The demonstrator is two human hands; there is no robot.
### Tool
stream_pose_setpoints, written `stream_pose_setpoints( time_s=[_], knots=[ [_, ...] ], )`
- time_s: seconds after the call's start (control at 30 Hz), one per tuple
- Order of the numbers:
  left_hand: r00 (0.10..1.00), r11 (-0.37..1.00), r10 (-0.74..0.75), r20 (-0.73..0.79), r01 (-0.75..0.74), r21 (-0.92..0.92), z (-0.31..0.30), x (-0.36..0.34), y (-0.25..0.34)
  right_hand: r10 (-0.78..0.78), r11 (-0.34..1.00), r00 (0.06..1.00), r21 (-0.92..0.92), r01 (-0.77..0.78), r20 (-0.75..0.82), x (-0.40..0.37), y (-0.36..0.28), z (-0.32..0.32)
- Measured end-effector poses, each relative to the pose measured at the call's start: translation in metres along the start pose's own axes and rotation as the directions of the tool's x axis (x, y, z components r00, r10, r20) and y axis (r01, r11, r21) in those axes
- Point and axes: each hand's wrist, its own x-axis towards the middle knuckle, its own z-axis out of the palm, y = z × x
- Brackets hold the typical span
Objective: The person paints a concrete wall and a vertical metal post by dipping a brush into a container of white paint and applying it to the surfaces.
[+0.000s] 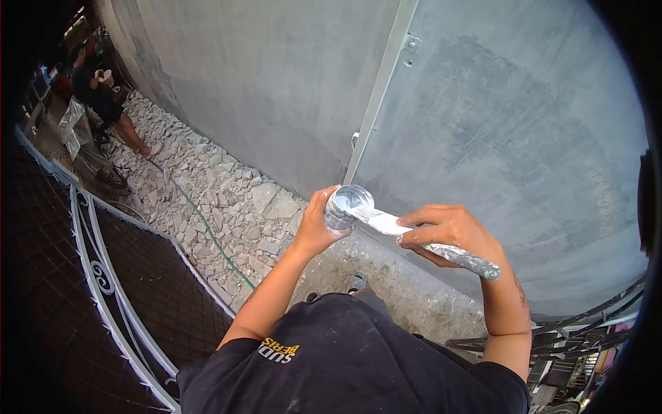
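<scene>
My left hand (318, 222) is wrapped round a small paint can (339, 215), smeared with pale paint and tilted so its mouth faces up toward me. Whitish-grey paint shows inside the can. A paintbrush (383, 222) coated in white paint is gripped in my right hand (448, 233), its bristles at the can's rim and its speckled handle pointing down to the right. Some of the right fingers are hidden behind the handle. Beyond both hands rises a grey wall (262, 83) with a grey metal door or panel (510, 138) on the right.
Broken rubble (221, 200) lies along the wall's foot, crossed by a green hose (203, 219). A white metal railing (103, 297) curves on my left. Another person (93, 86) stands far left, holding a small container (107, 78). Concrete (386, 283) is under my feet.
</scene>
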Motion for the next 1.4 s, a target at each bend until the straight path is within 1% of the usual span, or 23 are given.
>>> stream_pose_setpoints(
  time_s=[0.07, 0.1, 0.17, 0.2, 0.3, 0.43, 0.5, 0.6, 0.63, 0.67, 0.73, 0.8, 0.83, 0.9, 0.93, 1.0, 1.03, 1.17, 1.2, 1.23, 1.27, 1.33, 1.4],
  knots=[
    [0.998, 0.999, -0.039, -0.051, 0.037, -0.024, 0.005, -0.006, -0.009, -0.049, 0.998, 0.983, 0.034, 0.056, -0.177, -0.005, 0.004, 0.002],
    [0.999, 1.000, -0.030, -0.025, 0.030, -0.003, -0.015, -0.014, -0.005, -0.039, 0.998, 0.977, 0.048, 0.050, -0.208, -0.002, -0.005, 0.004],
    [0.992, 0.994, -0.112, -0.051, 0.112, -0.002, -0.013, -0.015, -0.005, 0.065, 0.998, 0.955, 0.023, -0.061, -0.290, -0.007, -0.003, -0.009],
    [0.993, 0.996, -0.090, -0.081, 0.089, -0.017, -0.011, -0.012, -0.007, 0.125, 0.991, 0.941, -0.013, -0.136, -0.315, -0.005, 0.000, -0.021],
    [0.984, 0.991, -0.132, -0.122, 0.130, -0.030, -0.019, -0.021, -0.013, 0.092, 0.969, 0.900, -0.169, -0.179, -0.425, 0.005, 0.037, -0.043],
    [0.971, 0.984, -0.180, -0.155, 0.178, -0.029, -0.032, -0.037, -0.031, 0.252, 0.905, 0.871, -0.214, -0.366, -0.423, 0.028, 0.088, -0.083],
    [0.954, 0.970, -0.243, -0.175, 0.239, -0.040, -0.037, -0.044, -0.039, 0.252, 0.910, 0.842, -0.178, -0.374, -0.477, 0.039, 0.115, -0.107],
    [0.943, 0.967, -0.254, -0.214, 0.254, -0.029, -0.043, -0.048, -0.034, 0.196, 0.863, 0.806, -0.292, -0.413, -0.559, 0.055, 0.132, -0.159],
    [0.932, 0.962, -0.271, -0.242, 0.273, -0.026, -0.046, -0.051, -0.031, 0.159, 0.852, 0.788, -0.320, -0.413, -0.595, 0.058, 0.132, -0.177],
    [0.919, 0.947, -0.318, -0.234, 0.296, -0.125, -0.047, -0.055, -0.038, 0.141, 0.864, 0.755, -0.292, -0.410, -0.641, 0.059, 0.126, -0.193],
    [0.914, 0.945, -0.327, -0.242, 0.308, -0.112, -0.052, -0.058, -0.040, 0.123, 0.877, 0.717, -0.262, -0.402, -0.686, 0.061, 0.109, -0.223],
    [0.909, 0.943, -0.333, -0.251, 0.318, -0.101, -0.055, -0.059, -0.039, -0.264, 0.684, 0.721, -0.652, -0.329, -0.641, 0.060, 0.099, -0.243],
    [0.905, 0.939, -0.344, -0.251, 0.325, -0.116, -0.055, -0.060, -0.037, -0.264, 0.684, 0.720, -0.651, -0.330, -0.642, 0.061, 0.099, -0.240],
    [0.902, 0.936, -0.350, -0.253, 0.326, -0.133, -0.054, -0.061, -0.038, -0.373, 0.374, 0.741, -0.821, -0.431, -0.559, 0.065, 0.101, -0.223],
    [0.902, 0.938, -0.347, -0.255, 0.327, -0.117, -0.053, -0.063, -0.042, -0.318, 0.323, 0.776, -0.832, -0.452, -0.545, 0.072, 0.109, -0.200],
    [0.905, 0.940, -0.340, -0.257, 0.324, -0.105, -0.050, -0.066, -0.044, -0.244, 0.167, 0.889, -0.920, -0.355, -0.387, 0.083, 0.149, -0.133],
    [0.905, 0.939, -0.345, -0.249, 0.328, -0.108, -0.047, -0.068, -0.044, -0.276, 0.048, 0.918, -0.958, -0.281, -0.283, 0.082, 0.168, -0.093],
    [0.907, 0.928, -0.369, -0.205, 0.348, -0.130, -0.040, -0.076, -0.048, -0.110, 0.289, 0.968, -0.939, -0.186, -0.225, 0.065, 0.220, 0.090],
    [0.909, 0.933, -0.359, -0.213, 0.344, -0.105, -0.040, -0.075, -0.041, -0.055, 0.398, 0.980, -0.904, -0.156, -0.193, 0.059, 0.216, 0.121],
    [0.910, 0.935, -0.353, -0.220, 0.337, -0.106, -0.038, -0.075, -0.041, -0.005, 0.502, 0.988, -0.855, -0.131, -0.155, 0.058, 0.212, 0.137],
    [0.919, 0.943, -0.333, -0.211, 0.324, -0.077, -0.038, -0.077, -0.042, -0.011, 0.499, 0.987, -0.857, -0.133, -0.159, 0.062, 0.209, 0.135],
    [0.916, 0.939, -0.345, -0.206, 0.338, -0.068, -0.038, -0.080, -0.041, 0.192, 0.753, 0.975, -0.621, -0.218, -0.110, 0.065, 0.187, 0.126],
    [0.908, 0.926, -0.377, -0.183, 0.373, -0.057, -0.040, -0.082, -0.039, 0.214, 0.752, 0.951, -0.584, -0.305, -0.222, 0.075, 0.182, 0.079]
  ],
)
